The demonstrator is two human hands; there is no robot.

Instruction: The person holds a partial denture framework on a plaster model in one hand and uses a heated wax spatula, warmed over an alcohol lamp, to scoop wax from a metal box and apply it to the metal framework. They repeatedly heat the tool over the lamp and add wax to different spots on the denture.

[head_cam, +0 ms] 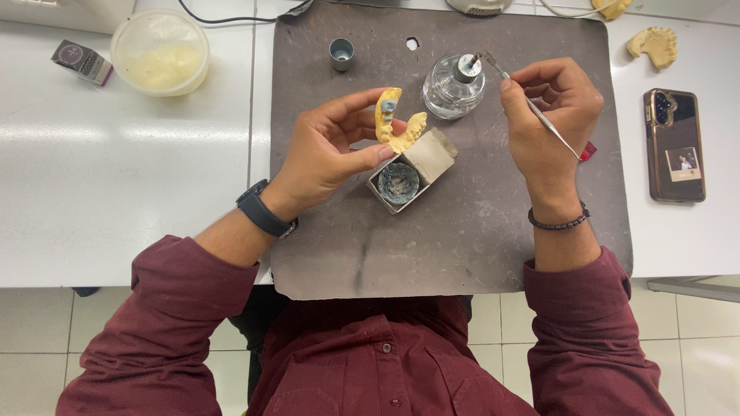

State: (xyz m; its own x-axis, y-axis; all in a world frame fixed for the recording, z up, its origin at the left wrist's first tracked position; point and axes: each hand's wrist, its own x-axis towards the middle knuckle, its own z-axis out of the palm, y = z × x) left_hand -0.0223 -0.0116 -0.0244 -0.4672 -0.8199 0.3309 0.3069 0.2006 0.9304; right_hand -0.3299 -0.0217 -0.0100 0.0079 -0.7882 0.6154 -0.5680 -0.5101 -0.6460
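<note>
My left hand [331, 150] holds a yellow plaster dental cast [395, 123] with a patch of blue wax on one tooth, raised over a grey work mat [478, 223]. Just below the cast sits a small open cardboard box [412, 171] holding a round tin of blue wax. My right hand [551, 115] grips a thin metal carving tool [532, 104] like a pen; its tip points at the wick of a glass spirit lamp [453, 86] at the mat's far middle.
A small metal cap [341, 54] stands at the mat's far left. On the white table lie a lidded plastic tub [160, 52], a small purple box [82, 62], another yellow cast [654, 44] and a phone [676, 144]. The table's front edge runs under my forearms.
</note>
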